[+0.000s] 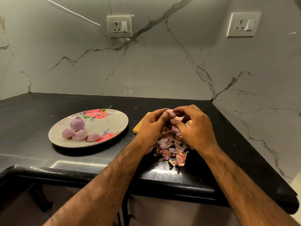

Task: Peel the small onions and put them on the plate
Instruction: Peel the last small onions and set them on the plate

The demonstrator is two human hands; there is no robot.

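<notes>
1. Small onion (pixel 170 113), pale pink, is held between 2 hands above the near-right part of a black counter (pixel 32 115), the forearms reaching in from the bottom of the frame.
2. Heaped onion skins (pixel 169 149), dry and pink-brown, lie on the counter under the wrists, close to the front edge.
3. Left hand (pixel 151 126) grips the onion from the left, thumb pressed against it. Right hand (pixel 193 128) is close against it, fingers curled over the onion's top, pinching at it. The hands are together, both clamped on this 1 onion.
4. To peel it well, the left hand probably needs to hold steady while the right lifts the loose skin in 1 strip and lets it drop on the heap.
5. Wooden chopping board (pixel 136 128) lies beyond and under the hands; only its left edge shows.
6. Flowered plate (pixel 114 118) sits well to the left, with 4 peeled onions (pixel 77 124) clustered on its near-left side. The path to it looks open; a round onion may roll against the others.
7. Marble-patterned wall behind carries 2 sockets, a left socket (pixel 119 26) and a right socket (pixel 243 24).
</notes>
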